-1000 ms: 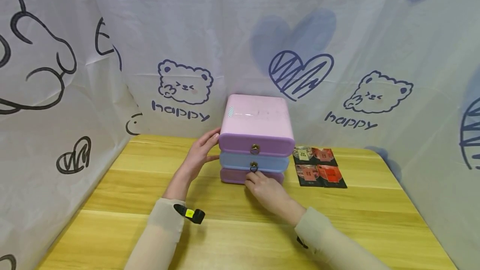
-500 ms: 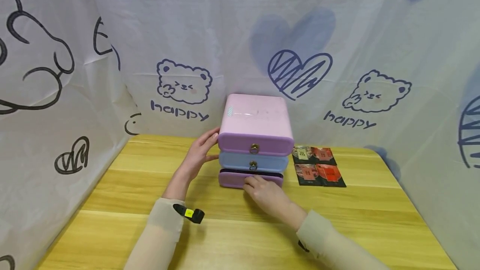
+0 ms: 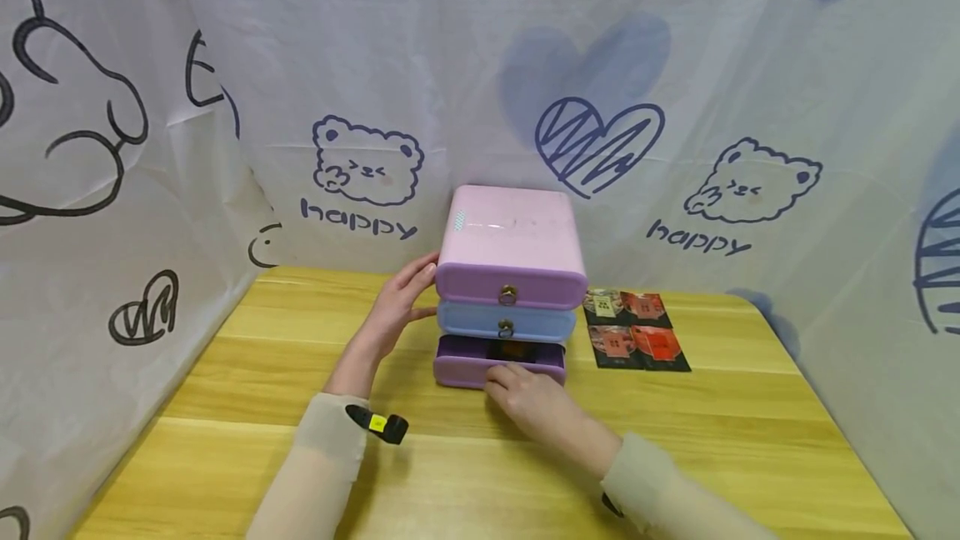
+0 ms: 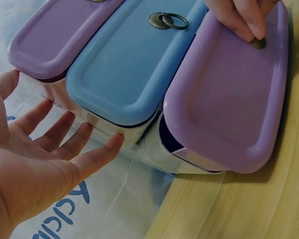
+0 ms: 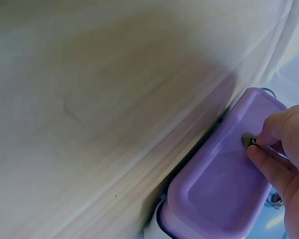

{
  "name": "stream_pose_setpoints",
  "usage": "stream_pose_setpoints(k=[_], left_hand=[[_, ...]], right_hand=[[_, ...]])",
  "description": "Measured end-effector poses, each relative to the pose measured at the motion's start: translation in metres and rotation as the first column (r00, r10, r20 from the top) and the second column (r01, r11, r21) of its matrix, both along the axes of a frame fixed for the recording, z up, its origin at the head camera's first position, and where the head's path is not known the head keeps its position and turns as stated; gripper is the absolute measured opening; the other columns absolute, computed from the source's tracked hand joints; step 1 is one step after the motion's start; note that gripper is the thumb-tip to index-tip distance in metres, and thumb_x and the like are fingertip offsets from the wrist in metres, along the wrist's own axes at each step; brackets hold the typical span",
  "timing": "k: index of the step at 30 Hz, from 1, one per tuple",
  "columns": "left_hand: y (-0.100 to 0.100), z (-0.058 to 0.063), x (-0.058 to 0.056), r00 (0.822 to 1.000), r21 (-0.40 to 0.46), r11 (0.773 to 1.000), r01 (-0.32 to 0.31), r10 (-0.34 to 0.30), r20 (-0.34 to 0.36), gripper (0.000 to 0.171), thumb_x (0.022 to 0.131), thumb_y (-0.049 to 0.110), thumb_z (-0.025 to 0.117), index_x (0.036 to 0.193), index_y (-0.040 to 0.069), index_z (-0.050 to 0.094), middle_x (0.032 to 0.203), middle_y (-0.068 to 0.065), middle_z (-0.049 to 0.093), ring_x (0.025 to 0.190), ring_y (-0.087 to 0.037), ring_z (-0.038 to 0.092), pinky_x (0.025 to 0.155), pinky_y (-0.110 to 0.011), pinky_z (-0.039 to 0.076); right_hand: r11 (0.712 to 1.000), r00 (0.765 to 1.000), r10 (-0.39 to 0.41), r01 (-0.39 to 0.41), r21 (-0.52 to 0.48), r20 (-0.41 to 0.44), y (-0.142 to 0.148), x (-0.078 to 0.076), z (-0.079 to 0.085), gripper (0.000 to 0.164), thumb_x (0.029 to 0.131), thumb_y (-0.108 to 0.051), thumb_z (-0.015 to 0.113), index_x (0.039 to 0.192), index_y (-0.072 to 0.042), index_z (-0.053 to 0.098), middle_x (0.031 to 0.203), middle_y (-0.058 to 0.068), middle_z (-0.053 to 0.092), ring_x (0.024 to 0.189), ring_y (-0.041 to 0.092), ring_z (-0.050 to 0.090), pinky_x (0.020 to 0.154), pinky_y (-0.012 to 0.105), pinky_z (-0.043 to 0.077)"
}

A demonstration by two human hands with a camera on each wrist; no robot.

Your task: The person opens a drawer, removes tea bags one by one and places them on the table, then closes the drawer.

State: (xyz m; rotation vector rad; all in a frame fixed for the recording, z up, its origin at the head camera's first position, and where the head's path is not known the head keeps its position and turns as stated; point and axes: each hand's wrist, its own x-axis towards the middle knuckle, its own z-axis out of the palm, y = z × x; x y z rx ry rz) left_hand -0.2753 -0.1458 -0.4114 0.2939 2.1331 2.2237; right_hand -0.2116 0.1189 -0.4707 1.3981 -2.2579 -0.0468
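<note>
A small three-drawer box with a pale pink top (image 3: 513,227) stands at the back of the table. Its bottom purple drawer (image 3: 461,370) is pulled partway out, and something dark with an orange patch shows inside. My right hand (image 3: 543,407) pinches the ring pull of that drawer at its brass mount (image 5: 247,140). My left hand (image 4: 45,154) rests its spread fingertips along the side of the box. Above, the blue middle drawer (image 4: 124,64) and the purple top drawer (image 3: 480,284) sit closed, each with a brass ring pull.
Several flat packets (image 3: 637,330) with dark and red fronts lie in a block on the table right of the box. A printed white cloth (image 3: 480,65) hangs close behind and on both sides. The wooden table (image 3: 435,473) extends toward me.
The bottom drawer has slid out toward me, from closed to partly open, with my right hand moving back along with it. My left hand stays at the side of the box.
</note>
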Motion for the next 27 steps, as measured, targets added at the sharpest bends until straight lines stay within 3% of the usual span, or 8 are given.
stream_pose_setpoints(k=[12,27], left_hand=[[0.001,0.001,0.001,1.000,0.011,1.000,0.004,-0.004,-0.005,0.057,0.111,0.036,0.049,0.161,0.011,0.040,0.163,-0.014,0.039,0.147,-0.033,0.039,0.107,-0.059,0.050],[0.001,0.000,0.001,1.000,0.000,1.000,-0.002,0.002,-0.004,0.057,0.110,0.039,0.051,0.160,0.012,0.041,0.164,-0.012,0.039,0.147,-0.033,0.039,0.107,-0.059,0.050]], right_hand=[[1.000,0.999,0.027,-0.027,-0.003,0.024,0.002,0.016,0.002,0.025,0.091,0.001,0.072,0.115,-0.003,0.076,0.119,0.009,0.070,0.106,0.021,0.069,0.086,0.029,0.062],[0.999,1.000,0.023,-0.023,-0.044,0.019,0.004,0.019,0.001,0.024,0.088,0.002,0.073,0.112,-0.004,0.077,0.116,0.007,0.070,0.103,0.019,0.069,0.083,0.027,0.061]])
